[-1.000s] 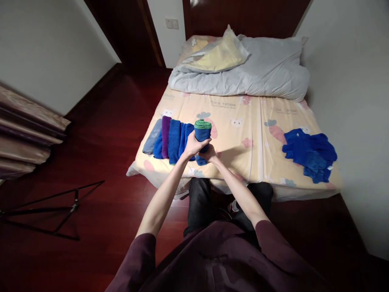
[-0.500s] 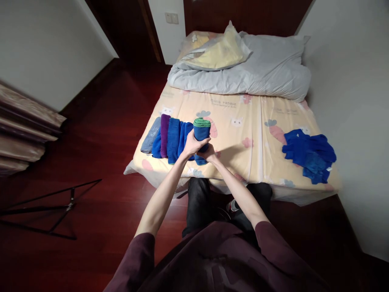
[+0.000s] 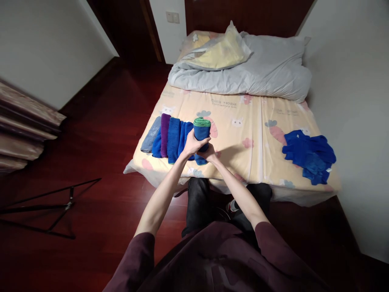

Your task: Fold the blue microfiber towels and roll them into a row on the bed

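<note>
Both hands (image 3: 200, 149) around unlabelled rolled blue towel (image 3: 201, 130)

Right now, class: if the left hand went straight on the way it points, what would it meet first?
The left hand points up and right across the rolled towel it grips. Past that, probably the bare bedsheet, then the grey duvet; depth is unclear.

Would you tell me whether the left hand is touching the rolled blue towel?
Touching: in the head view, the left hand wraps its fingers around the rolled blue towel, with no gap visible.
</note>
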A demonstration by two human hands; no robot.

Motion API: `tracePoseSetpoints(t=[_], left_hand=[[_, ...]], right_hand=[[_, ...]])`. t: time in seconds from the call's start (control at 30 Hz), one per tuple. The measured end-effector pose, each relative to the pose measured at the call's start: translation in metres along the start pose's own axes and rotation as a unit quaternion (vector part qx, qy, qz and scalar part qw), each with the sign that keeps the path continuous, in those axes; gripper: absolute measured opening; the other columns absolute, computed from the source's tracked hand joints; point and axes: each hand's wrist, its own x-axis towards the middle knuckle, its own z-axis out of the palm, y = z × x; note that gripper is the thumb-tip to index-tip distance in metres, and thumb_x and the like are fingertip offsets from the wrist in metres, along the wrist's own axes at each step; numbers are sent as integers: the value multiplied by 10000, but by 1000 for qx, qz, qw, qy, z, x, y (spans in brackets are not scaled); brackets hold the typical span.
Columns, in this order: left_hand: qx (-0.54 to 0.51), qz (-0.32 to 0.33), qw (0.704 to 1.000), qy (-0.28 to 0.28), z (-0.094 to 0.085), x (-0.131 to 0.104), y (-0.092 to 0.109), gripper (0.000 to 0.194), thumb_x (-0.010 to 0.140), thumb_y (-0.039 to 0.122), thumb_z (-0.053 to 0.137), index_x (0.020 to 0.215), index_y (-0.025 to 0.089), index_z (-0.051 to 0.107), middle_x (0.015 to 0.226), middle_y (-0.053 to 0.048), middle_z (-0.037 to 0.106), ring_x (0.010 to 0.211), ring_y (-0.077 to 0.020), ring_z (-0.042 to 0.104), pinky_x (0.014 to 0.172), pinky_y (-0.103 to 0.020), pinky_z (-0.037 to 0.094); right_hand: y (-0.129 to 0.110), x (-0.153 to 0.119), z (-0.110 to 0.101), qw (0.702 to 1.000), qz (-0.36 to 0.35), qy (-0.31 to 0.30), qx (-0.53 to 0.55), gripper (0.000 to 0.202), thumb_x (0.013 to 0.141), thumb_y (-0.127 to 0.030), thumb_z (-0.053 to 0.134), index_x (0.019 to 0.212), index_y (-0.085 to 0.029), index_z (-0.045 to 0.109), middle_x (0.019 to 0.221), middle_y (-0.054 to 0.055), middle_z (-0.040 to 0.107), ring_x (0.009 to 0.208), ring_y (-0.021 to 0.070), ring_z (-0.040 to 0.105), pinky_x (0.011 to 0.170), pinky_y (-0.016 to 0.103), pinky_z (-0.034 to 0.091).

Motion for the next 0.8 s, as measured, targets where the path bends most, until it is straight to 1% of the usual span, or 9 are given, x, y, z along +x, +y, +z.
tracePoseSetpoints(t=[0.13, 0.2, 0.27, 0.37, 0.47, 0.53, 0.6, 0.67, 0.8], left_hand=[[16, 15, 1000, -7, 3, 2, -1, 476, 680, 339, 929, 1070, 171, 714, 1074, -117, 761, 1044, -298, 739, 980, -447, 601], [19, 27, 999, 7, 0, 2, -1, 635, 628, 309, 965, 1190, 189, 696, 1202, -124, 731, 1204, -325, 694, 1075, -460, 562], [25, 39, 998, 37, -8, 1, -3, 893, 545, 259, 1006, 1355, 224, 633, 1393, -134, 645, 1426, -347, 554, 1191, -470, 477], [54, 36, 995, 70, -36, -8, -14, 1177, 501, 264, 1031, 1541, 263, 482, 1638, -153, 425, 1623, -345, 268, 1308, -501, 301], [103, 30, 991, 84, -68, -26, -34, 1265, 536, 351, 1033, 1617, 274, 380, 1733, -167, 265, 1653, -341, 166, 1339, -537, 191], [138, 25, 987, 84, -83, -39, -48, 1242, 555, 398, 1027, 1613, 278, 387, 1730, -173, 275, 1641, -350, 207, 1334, -559, 196], [183, 20, 981, 68, -89, -49, -61, 1146, 570, 423, 1017, 1562, 264, 463, 1687, -181, 355, 1604, -374, 292, 1317, -575, 236], [236, 17, 971, 32, -87, -58, -72, 990, 592, 421, 1002, 1463, 239, 567, 1609, -190, 456, 1542, -399, 388, 1293, -584, 281], [325, 9, 941, -92, -66, -78, -91, 710, 642, 340, 960, 1285, 242, 676, 1490, -171, 555, 1421, -418, 498, 1228, -600, 377]], right_hand=[[-3, 0, 1, 999, 8, -3, -31, 421, 713, -393, 877, 965, -153, 641, 878, 30, 721, 807, 176, 599, 705, 295, 536], [-2, 1, 0, 999, -9, -9, -31, 532, 724, -439, 880, 1123, -163, 663, 1028, 72, 747, 967, 241, 668, 848, 362, 593], [4, -1, -6, 999, -26, 1, -43, 732, 731, -510, 875, 1348, -220, 609, 1243, 102, 717, 1212, 301, 651, 1034, 454, 576], [21, -11, -21, 995, -28, 51, -79, 1059, 730, -628, 851, 1605, -283, 364, 1569, 142, 507, 1499, 330, 464, 1214, 537, 453], [44, -30, -32, 993, -20, 76, -83, 1328, 708, -679, 854, 1697, -246, 82, 1733, 202, 218, 1600, 334, 316, 1270, 525, 377], [58, -42, -34, 994, -9, 67, -82, 1377, 713, -673, 862, 1703, -242, 8, 1753, 216, 142, 1614, 342, 283, 1266, 526, 376], [68, -51, -31, 995, 6, 49, -89, 1325, 737, -620, 871, 1706, -259, 42, 1748, 209, 171, 1599, 346, 312, 1258, 534, 381], [76, -56, -25, 994, 13, 33, -104, 1204, 756, -506, 882, 1693, -258, 167, 1717, 195, 268, 1566, 337, 372, 1262, 527, 380], [82, -56, -9, 987, 40, 6, -154, 853, 784, -315, 831, 1552, -230, 470, 1569, 167, 502, 1460, 322, 504, 1231, 501, 430]])
